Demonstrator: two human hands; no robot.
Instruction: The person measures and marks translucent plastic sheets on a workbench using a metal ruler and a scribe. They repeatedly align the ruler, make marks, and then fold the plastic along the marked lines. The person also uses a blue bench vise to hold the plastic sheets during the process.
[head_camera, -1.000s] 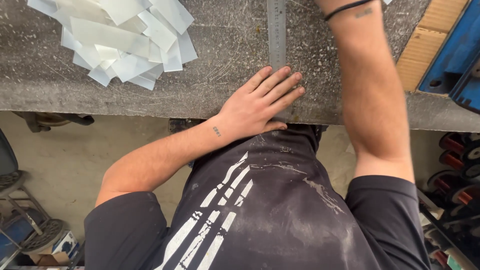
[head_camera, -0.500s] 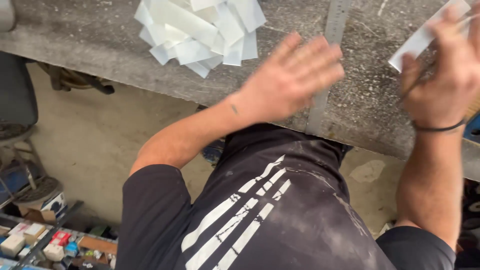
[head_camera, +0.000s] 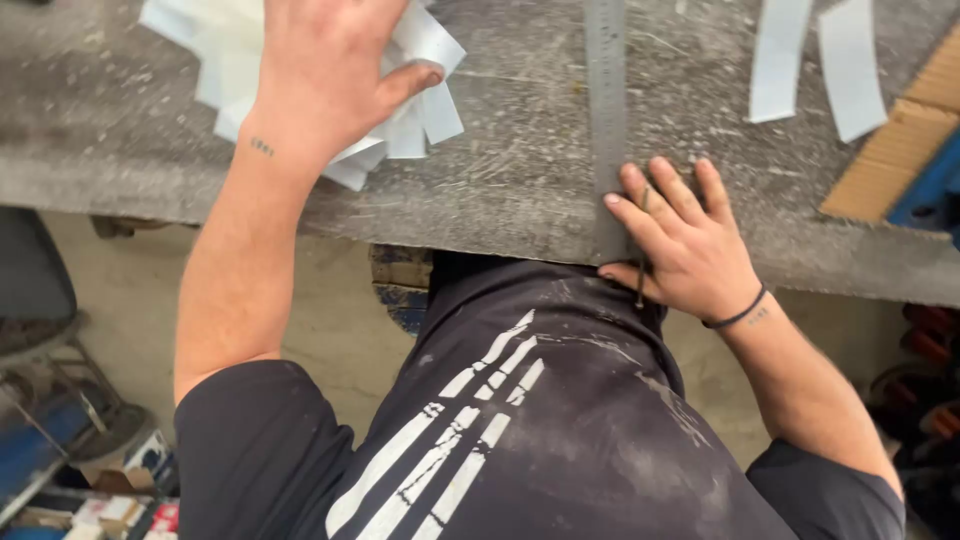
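1. Right now your left hand (head_camera: 320, 80) lies spread, palm down, on the loose heap of white cut strips (head_camera: 425, 110) at the far left of the scuffed grey workbench top (head_camera: 520, 170); the fingers run out of frame, so you cannot tell whether they curl round any strip.
2. Your right hand (head_camera: 690, 245) rests at the near edge of the bench, fingers fanned and pressed flat beside the near end of the long grey steel ruler (head_camera: 606, 110), touching it rather than clasped around it. A thin dark tool seems to lie under the fingers, too hidden to name.
3. The ruler runs straight from the near edge to the far side, flat on the bench. Judge it stiff, thin and fairly slick: it likely slides under a sideways push, so press down near the end, or pinch its long edges to lift it.
4. The strips look light, thin and floppy, probably easy to scatter or crease. Take one by its end between thumb and finger rather than scooping the heap.
5. Two more white strips (head_camera: 815, 60) lie apart at the far right, near a tan cardboard piece (head_camera: 900, 150).
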